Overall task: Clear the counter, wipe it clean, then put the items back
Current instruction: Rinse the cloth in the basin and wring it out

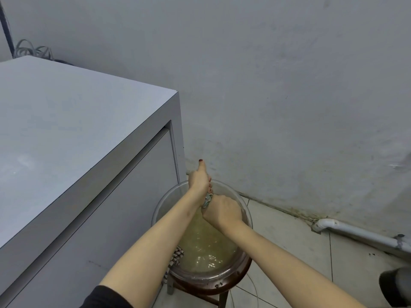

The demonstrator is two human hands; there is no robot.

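Two bare forearms reach forward from the bottom edge; a dark sleeve [104, 296] covers the left upper arm.

Lower right corner: a dark rounded object [395, 287], cut off by the edge, cannot be identified.

A round brown wooden stool [211, 287] stands on the pale tiled floor [289, 241]. A clear round basin [249, 215] sits on it, partly filled with cloudy yellowish water [206, 247]. A checked rag [176, 255] lies at the basin's left side, between the basin and the cabinet front.

Both hands are above the basin, toward its far rim.
- Right hand [222, 211]: back toward the camera, closed round the lower end of a twisted grey-green cloth [208, 199]. Its fingers are hidden under the hand.
- Left hand [199, 178]: just beyond and above, fingers [210, 185] curled round the cloth's upper end, thumb sticking straight up.
- A short stretch of cloth shows between the two hands, clear of the water.

The grey counter [66, 130] fills the left side, with its corner near the basin.

Beyond that:
- a scuffed grey wall [289, 85]
- a white pipe [355, 232] along its base on the right
- coiled cables [31, 48] behind the counter's far left edge
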